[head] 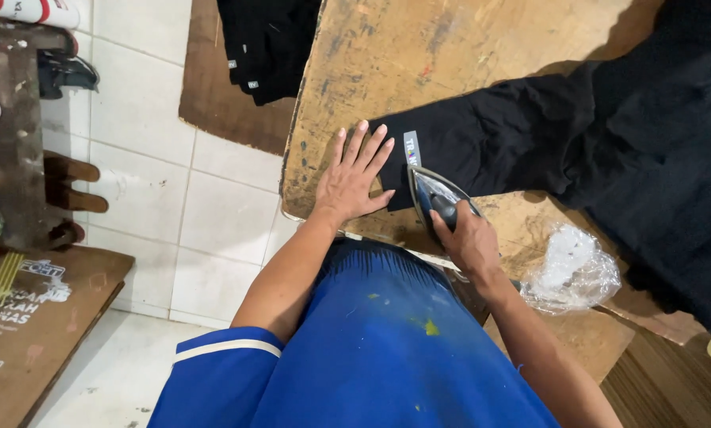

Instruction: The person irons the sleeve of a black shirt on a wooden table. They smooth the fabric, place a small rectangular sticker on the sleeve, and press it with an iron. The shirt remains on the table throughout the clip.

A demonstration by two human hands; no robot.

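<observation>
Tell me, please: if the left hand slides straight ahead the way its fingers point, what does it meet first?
The left hand lies flat on the wooden board, fingers pointing up and slightly right. Its fingertips already seem to touch the edge of the black garment, so likely the sleeve cloth comes first.

Black garment (609, 135) flat beneath iron (434, 198)

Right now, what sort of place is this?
Probably a small garment workshop: the right hand runs an iron over a black garment on a worn wooden table, with folded black clothes stacked nearby.
</observation>
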